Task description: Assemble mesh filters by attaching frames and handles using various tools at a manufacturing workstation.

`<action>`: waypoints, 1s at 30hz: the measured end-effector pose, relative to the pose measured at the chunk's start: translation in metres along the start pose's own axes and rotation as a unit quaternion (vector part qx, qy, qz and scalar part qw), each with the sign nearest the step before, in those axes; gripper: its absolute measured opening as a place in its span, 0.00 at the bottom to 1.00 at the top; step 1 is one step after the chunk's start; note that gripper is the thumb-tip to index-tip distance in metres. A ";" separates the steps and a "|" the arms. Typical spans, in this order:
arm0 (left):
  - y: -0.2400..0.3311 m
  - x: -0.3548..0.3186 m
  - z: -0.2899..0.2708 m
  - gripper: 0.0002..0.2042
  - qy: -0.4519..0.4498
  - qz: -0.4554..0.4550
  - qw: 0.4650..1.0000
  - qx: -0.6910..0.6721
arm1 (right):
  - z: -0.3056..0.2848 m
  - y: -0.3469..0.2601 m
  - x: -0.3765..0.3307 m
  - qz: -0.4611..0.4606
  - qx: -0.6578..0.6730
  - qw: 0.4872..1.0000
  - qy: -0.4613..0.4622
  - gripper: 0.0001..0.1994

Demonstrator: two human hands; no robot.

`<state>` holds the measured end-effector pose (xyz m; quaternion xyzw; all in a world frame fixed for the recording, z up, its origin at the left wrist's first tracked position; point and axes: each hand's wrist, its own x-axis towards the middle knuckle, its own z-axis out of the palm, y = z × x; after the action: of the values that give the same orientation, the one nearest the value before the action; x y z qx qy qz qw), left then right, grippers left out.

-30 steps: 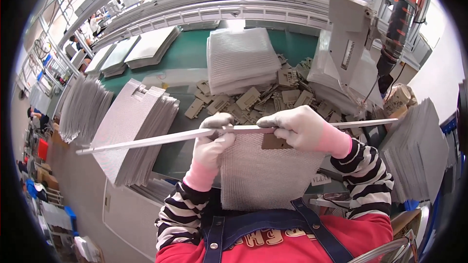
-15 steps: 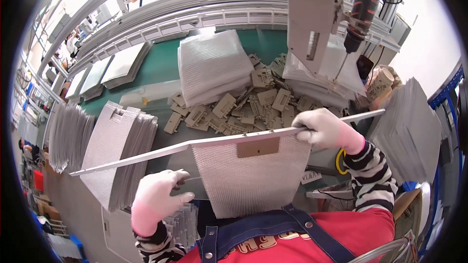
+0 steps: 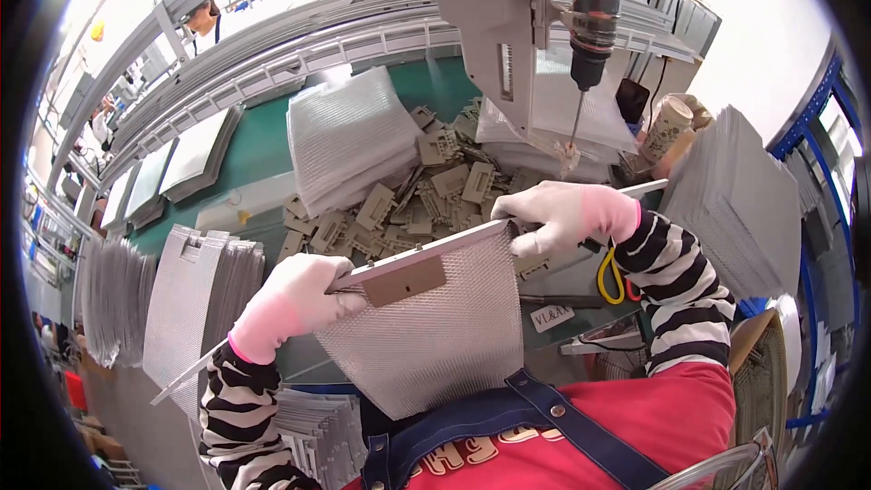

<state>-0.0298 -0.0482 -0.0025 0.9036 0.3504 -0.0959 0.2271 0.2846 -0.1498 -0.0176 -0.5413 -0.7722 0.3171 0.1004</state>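
I hold a silver mesh filter panel [image 3: 435, 340] tilted in front of my chest, its metal frame edge running from lower left to upper right. A small tan plastic latch piece [image 3: 404, 279] sits on its upper edge. My left hand [image 3: 295, 299], in a white and pink glove, grips the frame edge just left of the latch. My right hand [image 3: 558, 216], gloved the same way, grips the frame edge further right. A hanging electric screwdriver [image 3: 594, 14] points down above my right hand.
Several tan latch pieces [image 3: 399, 209] lie heaped on the green bench [image 3: 263, 145]. Stacks of mesh panels stand behind the heap [image 3: 349, 141], at left [image 3: 195, 304] and at right [image 3: 748, 204]. A grey fixture [image 3: 494, 27] hangs by the screwdriver. A yellow loop [image 3: 610, 274] lies near my right forearm.
My left hand came up from below the panel and took hold of the frame edge beside the latch. The panel now sits lower and closer, and my right hand shifted left along the edge.
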 end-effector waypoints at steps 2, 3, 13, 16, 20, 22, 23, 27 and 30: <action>0.003 0.000 0.000 0.18 0.010 -0.002 1.000 0.011 | 0.010 0.007 0.007 -0.015 0.000 0.998 0.054 0.11; 0.003 -0.002 0.002 0.18 0.011 -0.005 1.000 0.012 | 0.016 0.011 0.012 -0.036 -0.013 0.995 0.088 0.10; 0.021 -0.014 0.041 0.15 0.312 0.038 0.949 -0.013 | 0.075 -0.024 -0.002 0.027 0.282 0.921 0.269 0.11; 0.026 -0.019 0.040 0.15 0.317 0.041 0.947 0.006 | 0.119 -0.030 -0.015 0.047 0.362 0.868 0.336 0.10; 0.029 -0.029 0.042 0.15 0.347 0.065 0.936 -0.012 | 0.190 -0.023 -0.036 0.034 0.285 0.863 0.415 0.11; 0.029 -0.038 0.041 0.15 0.348 0.059 0.936 -0.001 | 0.227 -0.010 -0.055 0.067 0.274 0.891 0.356 0.12; 0.031 -0.038 0.039 0.16 0.344 0.062 0.937 0.007 | 0.252 0.004 -0.064 0.066 0.280 0.887 0.361 0.12; 0.061 -0.052 -0.031 0.17 0.233 0.072 0.967 -0.070 | 0.240 -0.008 -0.080 0.084 0.327 0.848 0.410 0.10; 0.048 -0.074 -0.071 0.12 0.073 0.030 0.989 -0.126 | 0.210 -0.051 -0.096 0.039 0.456 0.784 0.419 0.10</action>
<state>-0.0505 -0.0892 0.1010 0.8825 0.3481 0.0223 0.3156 0.1785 -0.3268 -0.1324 -0.5415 -0.3980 0.3781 0.6367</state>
